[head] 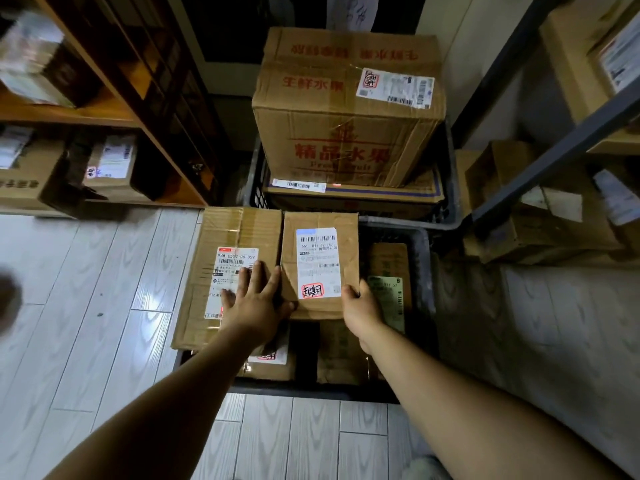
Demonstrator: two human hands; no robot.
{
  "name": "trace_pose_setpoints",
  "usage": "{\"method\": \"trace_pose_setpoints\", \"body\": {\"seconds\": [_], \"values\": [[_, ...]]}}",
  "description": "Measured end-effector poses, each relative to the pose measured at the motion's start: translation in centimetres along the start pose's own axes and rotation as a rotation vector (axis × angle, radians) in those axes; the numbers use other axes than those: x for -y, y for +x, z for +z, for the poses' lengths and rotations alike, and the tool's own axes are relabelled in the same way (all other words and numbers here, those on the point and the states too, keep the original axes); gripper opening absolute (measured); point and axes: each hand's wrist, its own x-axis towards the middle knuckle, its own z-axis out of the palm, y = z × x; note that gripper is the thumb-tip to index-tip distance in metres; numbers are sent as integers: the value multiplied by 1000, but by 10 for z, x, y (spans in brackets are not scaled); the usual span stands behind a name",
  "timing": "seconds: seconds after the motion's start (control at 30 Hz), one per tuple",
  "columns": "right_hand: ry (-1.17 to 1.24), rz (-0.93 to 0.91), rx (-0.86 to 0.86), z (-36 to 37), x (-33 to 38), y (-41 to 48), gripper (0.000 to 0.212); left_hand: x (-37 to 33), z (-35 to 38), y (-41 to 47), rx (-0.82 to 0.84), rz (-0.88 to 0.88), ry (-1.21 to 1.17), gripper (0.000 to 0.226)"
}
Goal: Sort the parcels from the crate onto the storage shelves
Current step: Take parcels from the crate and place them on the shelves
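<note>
A small brown parcel [320,237] with a white label and a red stamp sits on top of the near dark crate [420,271]. My right hand [358,308] grips its near right corner. My left hand [258,303] lies with fingers spread across the gap between this parcel and a larger flat parcel [225,230] on its left, thumb at the small parcel's near left corner. More parcels lie lower in the crate, among them one with a green label [389,296].
A second dark crate [450,188] behind holds a big fruit carton [346,126] stacked on a flat box [353,194]. Wooden shelves [114,109] with parcels stand at left, a metal rack [540,174] with boxes at right. Pale plank floor [86,306] lies at left.
</note>
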Motion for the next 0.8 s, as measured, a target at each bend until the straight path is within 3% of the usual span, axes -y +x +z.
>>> {"method": "trace_pose_setpoints", "body": {"seconds": [0.1, 0.37, 0.8], "values": [[-70, 28, 47, -17, 12, -17, 60, 1, -16, -12, 58, -33, -47, 79], [-148, -24, 127, -101, 69, -119, 59, -48, -101, -107, 108, -34, -135, 78], [-174, -205, 102, -277, 130, -321, 55, -159, -234, -294, -28, 36, -284, 73]]}}
